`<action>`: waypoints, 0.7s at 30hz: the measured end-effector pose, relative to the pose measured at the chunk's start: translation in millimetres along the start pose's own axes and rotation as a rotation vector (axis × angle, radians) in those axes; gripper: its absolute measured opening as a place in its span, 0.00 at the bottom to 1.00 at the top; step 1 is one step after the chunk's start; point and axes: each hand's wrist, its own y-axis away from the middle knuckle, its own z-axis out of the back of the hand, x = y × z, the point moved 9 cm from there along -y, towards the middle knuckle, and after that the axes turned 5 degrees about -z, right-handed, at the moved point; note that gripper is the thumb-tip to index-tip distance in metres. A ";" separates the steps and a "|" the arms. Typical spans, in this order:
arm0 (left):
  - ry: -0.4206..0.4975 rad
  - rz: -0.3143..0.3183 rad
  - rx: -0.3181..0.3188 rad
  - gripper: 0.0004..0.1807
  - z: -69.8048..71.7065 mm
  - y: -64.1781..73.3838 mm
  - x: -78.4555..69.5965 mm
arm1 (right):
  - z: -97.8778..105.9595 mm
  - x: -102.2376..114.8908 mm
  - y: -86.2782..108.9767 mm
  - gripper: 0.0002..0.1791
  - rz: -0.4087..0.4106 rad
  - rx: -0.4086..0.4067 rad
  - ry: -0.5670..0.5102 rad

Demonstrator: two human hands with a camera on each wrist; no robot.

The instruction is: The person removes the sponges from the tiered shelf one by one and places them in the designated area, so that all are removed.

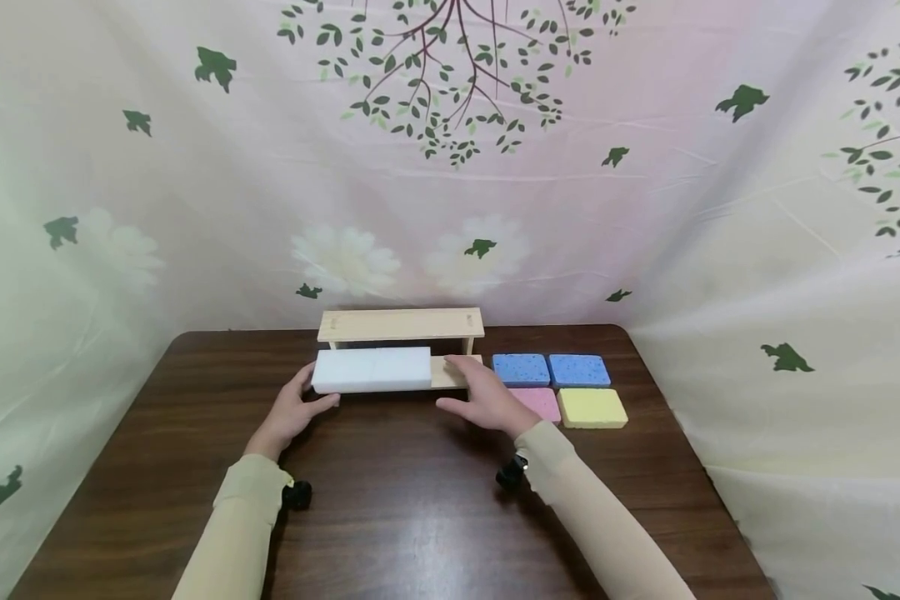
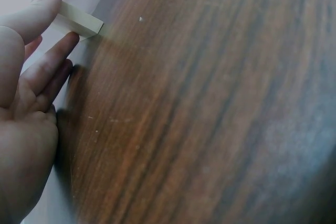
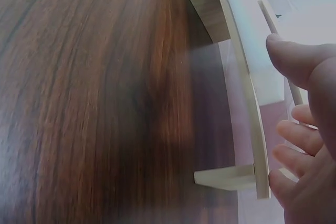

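Note:
Two white sponges [image 1: 373, 370] lie end to end on the lower front board [image 1: 446, 372] of a small two-tier wooden shelf. My left hand [image 1: 291, 415] is around their left end, thumb along the front and fingers by the side. In the left wrist view, the left hand [image 2: 31, 87] has fairly straight fingers beside the shelf's end. My right hand [image 1: 487, 396] reaches over the bare right part of that board, thumb and fingers spread and holding nothing. The right wrist view has the right hand [image 3: 304, 124] with loosely bent fingers near the board's end.
Right of the shelf, two blue sponges [image 1: 521, 369] lie behind a pink sponge [image 1: 537, 403] and a yellow sponge [image 1: 592, 408]. The shelf's upper board [image 1: 401, 324] rises behind the white sponges. A patterned cloth [image 1: 450, 208] hangs behind the brown table [image 1: 405, 500].

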 end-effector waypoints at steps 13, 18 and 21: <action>-0.026 0.018 0.004 0.51 -1.0 0.3 2.3 | -14.0 4.4 -20.6 0.53 -0.058 0.012 0.026; -0.018 0.019 0.000 0.51 -0.8 0.4 1.5 | -15.9 6.1 -29.0 0.55 -0.064 0.002 0.050; -0.015 0.017 -0.003 0.51 1.0 -0.3 1.5 | -16.4 7.3 -33.7 0.55 -0.062 -0.005 0.053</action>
